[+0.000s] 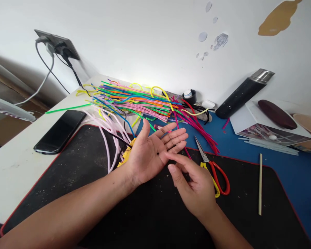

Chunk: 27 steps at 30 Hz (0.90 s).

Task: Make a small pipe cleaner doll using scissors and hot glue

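Observation:
My left hand (155, 152) is turned palm up above the black mat, its fingers stretched out. A tiny black piece (158, 153) lies on its palm; its kind is too small to make out. My right hand (194, 183) reaches in from the right, the index fingertip at the edge of the left palm. Its thumb stands apart from the index finger, with nothing visible between them, and the other fingers are curled. Partly hidden behind my left hand is a yellow fuzzy thing (124, 156). Scissors (208, 162) with red and yellow handles lie beside my right hand.
Many coloured pipe cleaners (142, 102) are heaped at the back, pale pink ones (106, 129) nearer. A phone (60, 131) lies at left. A thin stick (260, 183) rests on the black mat (150, 221). A black flask (243, 93) leans by a white box (269, 121).

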Available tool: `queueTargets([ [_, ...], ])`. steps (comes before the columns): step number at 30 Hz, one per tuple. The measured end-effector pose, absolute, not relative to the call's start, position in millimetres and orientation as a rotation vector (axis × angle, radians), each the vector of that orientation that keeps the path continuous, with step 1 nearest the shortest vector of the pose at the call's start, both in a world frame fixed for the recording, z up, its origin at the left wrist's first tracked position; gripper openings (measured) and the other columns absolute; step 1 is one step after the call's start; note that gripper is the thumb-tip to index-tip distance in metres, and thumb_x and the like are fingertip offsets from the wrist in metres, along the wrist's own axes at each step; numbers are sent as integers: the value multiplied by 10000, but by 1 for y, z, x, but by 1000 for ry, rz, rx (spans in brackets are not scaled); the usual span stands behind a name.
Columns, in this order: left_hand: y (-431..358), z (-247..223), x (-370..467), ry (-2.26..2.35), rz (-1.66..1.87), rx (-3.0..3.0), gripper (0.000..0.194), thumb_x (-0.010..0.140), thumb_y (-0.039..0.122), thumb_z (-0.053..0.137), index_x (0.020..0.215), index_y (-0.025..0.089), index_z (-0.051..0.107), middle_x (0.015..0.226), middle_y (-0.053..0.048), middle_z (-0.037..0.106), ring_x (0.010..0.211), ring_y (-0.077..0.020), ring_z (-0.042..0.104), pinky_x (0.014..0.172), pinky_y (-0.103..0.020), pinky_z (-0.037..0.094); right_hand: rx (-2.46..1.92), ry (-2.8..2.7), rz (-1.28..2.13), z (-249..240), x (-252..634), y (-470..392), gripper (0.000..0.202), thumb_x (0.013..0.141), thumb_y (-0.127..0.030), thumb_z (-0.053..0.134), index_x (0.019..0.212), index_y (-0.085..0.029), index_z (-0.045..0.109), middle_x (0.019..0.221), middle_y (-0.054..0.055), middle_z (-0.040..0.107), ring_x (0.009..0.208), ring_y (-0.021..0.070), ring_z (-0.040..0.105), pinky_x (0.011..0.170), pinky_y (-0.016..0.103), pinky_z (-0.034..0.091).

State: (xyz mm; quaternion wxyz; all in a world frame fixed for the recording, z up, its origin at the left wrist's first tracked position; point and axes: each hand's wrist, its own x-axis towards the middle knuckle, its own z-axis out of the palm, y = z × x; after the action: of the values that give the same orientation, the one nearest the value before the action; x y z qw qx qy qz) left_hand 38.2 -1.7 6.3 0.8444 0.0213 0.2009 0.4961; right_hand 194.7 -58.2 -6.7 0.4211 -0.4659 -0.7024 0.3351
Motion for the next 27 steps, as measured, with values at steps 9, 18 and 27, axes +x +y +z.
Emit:
queueTargets([
  [9,8,5,33,485,1125,59,748,1071,730,418,1385,102,677,1367,-242,751,1319,-349,722,1171,-469,550,-1315,-1356,944,-5,218,-39,233,1036,-428,708,965,-211,755,543,-88,479,446,106,428,450,245,343],
  [18,11,7,30,466,1143,69,763,1067,751,400,1362,110,691,1359,-228,762,1326,-337,725,1141,-445,583,-1670,-1798,717,0,250,-44,196,997,-394,676,946,-226,763,585,-72,504,536,133,489,561,271,360],
  [27,12,7,30,480,1134,63,774,1068,758,374,1349,112,696,1330,-230,772,1295,-332,743,1111,-440,599,-1881,-2201,423,-6,251,-39,165,1013,-306,628,1016,-250,784,590,-47,591,529,165,549,582,284,318],
])
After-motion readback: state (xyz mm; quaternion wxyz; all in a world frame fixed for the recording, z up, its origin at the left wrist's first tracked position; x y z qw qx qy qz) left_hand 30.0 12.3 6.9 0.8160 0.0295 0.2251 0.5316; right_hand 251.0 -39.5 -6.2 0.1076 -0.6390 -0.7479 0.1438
